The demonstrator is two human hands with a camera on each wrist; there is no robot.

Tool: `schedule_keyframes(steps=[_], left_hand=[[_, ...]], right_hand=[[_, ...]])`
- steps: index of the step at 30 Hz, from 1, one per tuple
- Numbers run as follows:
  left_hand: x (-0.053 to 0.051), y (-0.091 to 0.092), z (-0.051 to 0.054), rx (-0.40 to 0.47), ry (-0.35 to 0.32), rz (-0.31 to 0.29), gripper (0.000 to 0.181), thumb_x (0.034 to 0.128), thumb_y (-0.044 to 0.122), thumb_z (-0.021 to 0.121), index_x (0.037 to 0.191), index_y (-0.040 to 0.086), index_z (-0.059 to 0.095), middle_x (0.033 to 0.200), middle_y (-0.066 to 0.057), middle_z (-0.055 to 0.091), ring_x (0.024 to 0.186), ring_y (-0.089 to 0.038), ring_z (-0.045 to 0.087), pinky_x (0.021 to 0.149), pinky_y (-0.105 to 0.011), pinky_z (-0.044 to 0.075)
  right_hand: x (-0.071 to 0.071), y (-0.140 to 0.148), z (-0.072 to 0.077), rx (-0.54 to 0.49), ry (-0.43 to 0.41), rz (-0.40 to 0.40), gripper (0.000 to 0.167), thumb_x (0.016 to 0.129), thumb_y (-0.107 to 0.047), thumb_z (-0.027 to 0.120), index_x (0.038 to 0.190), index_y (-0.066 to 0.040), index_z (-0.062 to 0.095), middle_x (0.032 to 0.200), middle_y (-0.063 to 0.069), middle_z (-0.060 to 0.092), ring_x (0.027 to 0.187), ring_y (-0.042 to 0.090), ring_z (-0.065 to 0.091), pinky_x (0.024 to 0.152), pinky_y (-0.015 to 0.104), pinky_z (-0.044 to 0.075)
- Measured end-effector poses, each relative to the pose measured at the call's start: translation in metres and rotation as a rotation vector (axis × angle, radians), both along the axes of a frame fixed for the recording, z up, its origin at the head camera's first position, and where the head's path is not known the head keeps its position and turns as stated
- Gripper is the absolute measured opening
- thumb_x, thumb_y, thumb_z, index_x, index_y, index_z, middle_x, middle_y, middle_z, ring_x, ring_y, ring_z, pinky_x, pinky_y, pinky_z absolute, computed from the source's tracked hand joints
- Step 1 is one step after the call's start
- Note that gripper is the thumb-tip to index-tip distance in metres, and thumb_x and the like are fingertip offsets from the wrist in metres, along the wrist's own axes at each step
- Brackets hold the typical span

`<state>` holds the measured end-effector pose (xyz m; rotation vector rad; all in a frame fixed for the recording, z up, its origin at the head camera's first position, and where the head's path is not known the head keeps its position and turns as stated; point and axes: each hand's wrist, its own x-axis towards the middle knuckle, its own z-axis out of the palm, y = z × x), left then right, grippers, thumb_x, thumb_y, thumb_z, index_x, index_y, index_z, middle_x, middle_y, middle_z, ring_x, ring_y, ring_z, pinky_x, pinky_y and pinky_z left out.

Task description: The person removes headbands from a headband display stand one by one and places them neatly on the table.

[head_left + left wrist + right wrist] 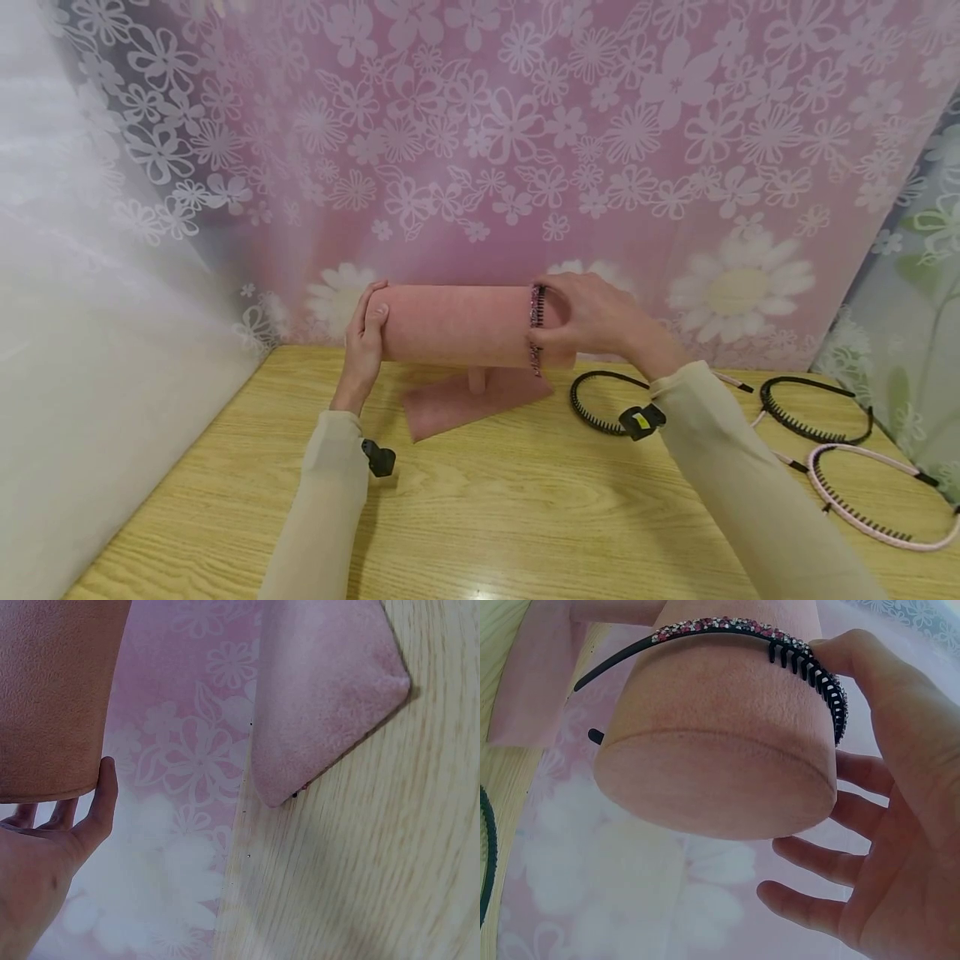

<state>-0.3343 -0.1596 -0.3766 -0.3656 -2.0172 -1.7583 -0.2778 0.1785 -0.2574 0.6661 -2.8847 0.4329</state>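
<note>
A pink, fabric-covered cylindrical display stand lies crosswise on a short post above a flat pink base. At its left end my left hand grips the rim, thumb in front and the other fingers partly hidden behind. Near the right end, a black toothed headband with red and silver stones arches around the cylinder. My right hand pinches this headband between thumb and index finger. In the right wrist view, the remaining fingers spread beside the cylinder's end, and the headband's tips stick out past the far side.
On the wooden table, a black toothed headband lies below my right wrist. Farther right are another black headband and a pink one, with others partly hidden by my sleeve. A flowered curtain hangs close behind the stand.
</note>
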Motion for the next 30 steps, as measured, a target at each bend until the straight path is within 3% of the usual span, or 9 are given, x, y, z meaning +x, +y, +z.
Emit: schedule_keyframes(steps=[8, 13, 22, 24, 30], left_hand=[[-0.001, -0.001, 0.0, 0.003, -0.008, -0.002, 0.049, 0.1071, 0.041, 0.047, 0.153, 0.025, 0.046, 0.156, 0.008, 0.049, 0.136, -0.025, 0.05, 0.114, -0.051, 0.038], [0.001, 0.0, 0.003, 0.018, -0.03, -0.017, 0.047, 0.1079, 0.035, 0.046, 0.154, 0.024, 0.046, 0.159, 0.003, 0.047, 0.139, -0.027, 0.047, 0.116, -0.051, 0.035], [0.028, 0.007, 0.025, 0.009, -0.049, -0.023, 0.046, 0.1078, 0.03, 0.046, 0.153, 0.02, 0.047, 0.159, -0.004, 0.046, 0.137, -0.028, 0.048, 0.116, -0.049, 0.037], [0.028, 0.008, 0.025, 0.011, -0.049, -0.023, 0.046, 0.1078, 0.029, 0.045, 0.153, 0.02, 0.047, 0.159, -0.005, 0.045, 0.137, -0.028, 0.048, 0.116, -0.049, 0.036], [0.005, 0.001, 0.007, 0.02, -0.042, -0.016, 0.046, 0.108, 0.032, 0.046, 0.153, 0.022, 0.047, 0.158, -0.001, 0.046, 0.136, -0.028, 0.049, 0.114, -0.05, 0.038]], right_hand=[[0.001, 0.005, -0.001, -0.02, 0.022, 0.032, 0.082, 0.083, -0.048, 0.077, 0.151, -0.012, 0.049, 0.15, 0.014, 0.056, 0.136, 0.036, 0.053, 0.112, 0.054, 0.043], [0.001, 0.01, -0.001, -0.019, 0.038, 0.054, 0.08, 0.084, -0.045, 0.077, 0.151, -0.01, 0.049, 0.149, 0.015, 0.057, 0.134, 0.036, 0.055, 0.111, 0.054, 0.044], [0.005, 0.018, -0.002, 0.01, 0.024, 0.014, 0.083, 0.085, -0.045, 0.075, 0.155, -0.013, 0.045, 0.154, 0.015, 0.052, 0.14, 0.04, 0.049, 0.116, 0.057, 0.038], [0.006, 0.019, -0.002, 0.013, 0.025, 0.012, 0.082, 0.085, -0.043, 0.074, 0.155, -0.014, 0.044, 0.154, 0.015, 0.052, 0.14, 0.04, 0.049, 0.115, 0.058, 0.039], [0.007, 0.021, -0.003, 0.021, 0.015, 0.001, 0.081, 0.084, -0.041, 0.073, 0.156, -0.017, 0.043, 0.155, 0.014, 0.051, 0.141, 0.04, 0.048, 0.114, 0.059, 0.04]])
